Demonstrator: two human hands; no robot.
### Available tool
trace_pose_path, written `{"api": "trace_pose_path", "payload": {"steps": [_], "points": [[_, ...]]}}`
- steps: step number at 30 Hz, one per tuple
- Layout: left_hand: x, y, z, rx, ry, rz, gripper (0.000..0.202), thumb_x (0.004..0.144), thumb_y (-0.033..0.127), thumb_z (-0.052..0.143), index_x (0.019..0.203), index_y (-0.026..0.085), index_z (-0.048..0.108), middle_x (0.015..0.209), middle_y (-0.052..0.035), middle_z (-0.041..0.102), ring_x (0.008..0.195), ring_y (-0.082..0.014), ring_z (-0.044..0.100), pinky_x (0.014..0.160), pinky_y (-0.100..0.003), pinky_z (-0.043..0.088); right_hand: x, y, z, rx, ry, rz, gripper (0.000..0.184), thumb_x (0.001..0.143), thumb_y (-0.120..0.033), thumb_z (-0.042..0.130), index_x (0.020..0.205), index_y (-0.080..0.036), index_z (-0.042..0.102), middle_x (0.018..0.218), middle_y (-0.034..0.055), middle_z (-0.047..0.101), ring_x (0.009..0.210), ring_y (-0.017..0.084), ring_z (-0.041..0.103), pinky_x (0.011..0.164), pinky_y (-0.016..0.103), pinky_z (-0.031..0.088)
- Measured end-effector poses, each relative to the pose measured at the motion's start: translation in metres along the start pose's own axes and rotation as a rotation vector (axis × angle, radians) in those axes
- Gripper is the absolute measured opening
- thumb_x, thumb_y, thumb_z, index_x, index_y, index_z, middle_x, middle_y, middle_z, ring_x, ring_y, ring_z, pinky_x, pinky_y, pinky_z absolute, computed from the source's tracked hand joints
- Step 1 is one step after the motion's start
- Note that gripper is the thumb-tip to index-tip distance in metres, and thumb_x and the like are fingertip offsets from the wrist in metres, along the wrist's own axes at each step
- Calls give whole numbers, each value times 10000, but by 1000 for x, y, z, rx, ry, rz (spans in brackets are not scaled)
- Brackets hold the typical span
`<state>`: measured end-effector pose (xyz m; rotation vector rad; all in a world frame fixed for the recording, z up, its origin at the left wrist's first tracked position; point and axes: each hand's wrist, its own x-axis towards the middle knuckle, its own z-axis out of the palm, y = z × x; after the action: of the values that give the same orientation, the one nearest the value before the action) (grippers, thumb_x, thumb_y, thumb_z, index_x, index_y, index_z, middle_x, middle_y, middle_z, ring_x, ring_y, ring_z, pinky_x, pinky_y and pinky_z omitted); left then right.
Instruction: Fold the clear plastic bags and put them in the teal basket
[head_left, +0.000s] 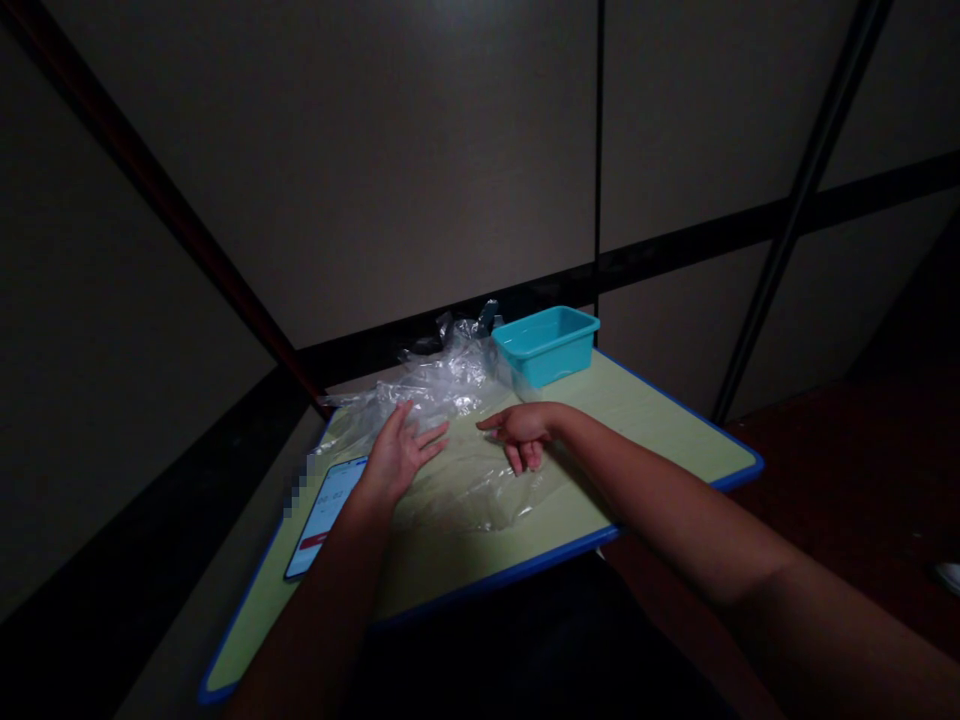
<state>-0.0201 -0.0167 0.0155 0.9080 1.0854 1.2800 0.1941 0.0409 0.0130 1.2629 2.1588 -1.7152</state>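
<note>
My left hand (400, 458) hovers over the table with its fingers spread and nothing in them. Facing it, my right hand (525, 428) has one digit stretched to the left and the other fingers hanging apart and slightly bent; I see nothing held there. Below and between both hands lies a clear plastic bag (480, 498), flat and creased on the tabletop. Behind them is a crumpled heap of clear plastic bags (442, 375). Whether the right fingertips touch the front bag, I cannot tell.
A turquoise plastic bin (555, 362) stands at the back of the yellow-green table (675, 440), which has a blue edge. A phone (330, 512) with a lit screen lies at the left, partly behind my left forearm. Panelled cabinet doors (450, 180) rise behind the table.
</note>
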Motion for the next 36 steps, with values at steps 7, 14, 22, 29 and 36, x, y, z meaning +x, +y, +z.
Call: {"api": "trace_pose_path", "payload": {"steps": [7, 14, 22, 29, 36], "points": [[-8, 1, 6, 93, -236, 258, 699, 805, 663, 282, 1252, 159, 468, 1321, -170, 480, 1215, -298, 458, 956, -472, 384, 3, 1, -1, -12, -20, 0, 554, 970, -294, 216, 1448, -190, -44, 518, 26, 642, 379, 156, 585, 424, 249, 495], [-6, -35, 9, 1174, -417, 346, 621, 693, 477, 641, 1247, 222, 527, 1420, -99, 381, 1348, -281, 253, 1105, -460, 91, -2, 0, 0, 29, -1, -1, 585, 960, -322, 280, 1451, -197, -13, 585, 32, 663, 399, 158, 596, 443, 274, 511], [-5, -25, 0, 1351, -440, 216, 900, 583, 515, 726, 1364, 232, 380, 1478, -138, 224, 1365, -349, 151, 1070, -559, -7, -17, -10, -4, 585, 328, -487, 399, 957, -215, 275, 1355, -218, 254, 762, 40, 643, 600, 140, 654, 608, 286, 537], [-4, -28, -1, 1402, -454, 201, 949, 610, 527, 691, 1410, 217, 286, 1498, -157, 141, 1376, -343, 96, 1067, -555, -50, 7, -2, -1, 813, 115, -322, 267, 963, -324, 293, 1139, -185, 438, 829, 51, 643, 725, 92, 648, 649, 179, 507], [-8, -21, 5, 1635, -498, 130, 1028, 655, 538, 633, 1453, 179, 94, 1511, -140, 8, 1380, -336, 32, 1064, -582, -6, 24, 6, -19, 922, 469, -206, 218, 941, -357, 359, 955, -171, 472, 701, 28, 592, 648, 103, 602, 560, 176, 483]]}}
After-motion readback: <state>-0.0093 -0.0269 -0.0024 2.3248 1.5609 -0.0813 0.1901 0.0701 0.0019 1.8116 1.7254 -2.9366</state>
